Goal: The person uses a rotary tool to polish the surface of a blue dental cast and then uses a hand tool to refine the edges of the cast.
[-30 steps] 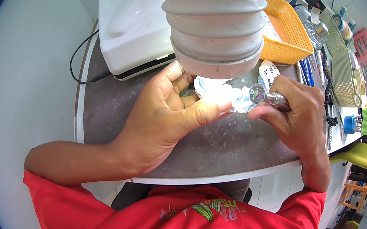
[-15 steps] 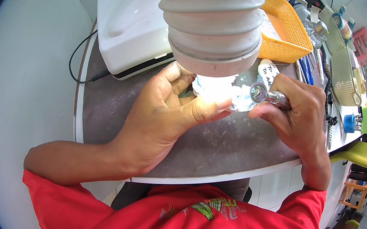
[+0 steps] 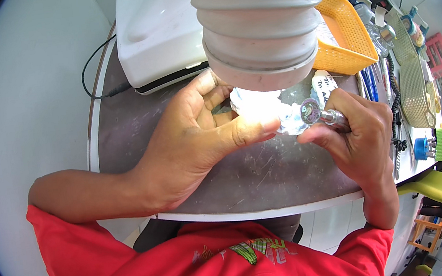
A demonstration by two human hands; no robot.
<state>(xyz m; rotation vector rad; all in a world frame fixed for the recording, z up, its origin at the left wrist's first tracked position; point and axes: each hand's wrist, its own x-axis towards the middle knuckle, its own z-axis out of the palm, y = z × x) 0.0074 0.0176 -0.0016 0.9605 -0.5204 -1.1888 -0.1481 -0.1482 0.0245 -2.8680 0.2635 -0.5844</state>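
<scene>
Since a second ago little has shifted: our left hand (image 3: pixel 187 137) still pinches the small white piece (image 3: pixel 262 111) mid-table under the ribbed hose (image 3: pixel 258 21), our right hand (image 3: pixel 357 137) keeps gripping the rotary tool (image 3: pixel 321 115) against it, so the work continues.

Dark grey table (image 3: pixel 260 180) with white rim, pale wall (image 3: pixel 15 98) on left, white tiled floor (image 3: pixel 333 224) below, cluttered bench (image 3: pixel 420 84) at right, bright daylight.
</scene>
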